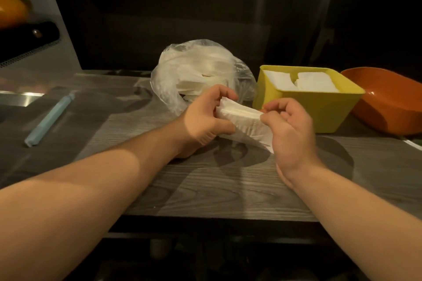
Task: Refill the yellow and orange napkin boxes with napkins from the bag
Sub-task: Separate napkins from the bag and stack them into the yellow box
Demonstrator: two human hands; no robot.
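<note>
Over the middle of the grey wood-grain tabletop (217,185), both hands hold one stack of folded white paper napkins (242,121) above the surface. The left hand (205,116) grips the stack's left end, thumb underneath and curled fingers on top. The right hand (290,130) pinches the stack's right end between thumb and bent fingertips, its back turned to the camera. Just behind the hands lies the crumpled clear plastic bag (198,68), its mouth facing them, with more white napkins showing through the film. To the right of the bag stands the square yellow plastic napkin box (319,112), upright, with two piles of white napkins (317,81) side by side inside, reaching almost to its rim. The orange plastic napkin box (383,107) sits just beside the yellow one on its far right, tilted, and its inside shows only orange as far as can be seen. Well apart to the left, a long pale blue plastic stick (49,120) lies diagonally on the tabletop. At the upper left edge a round orange object (11,10) rests behind a metal panel.
</note>
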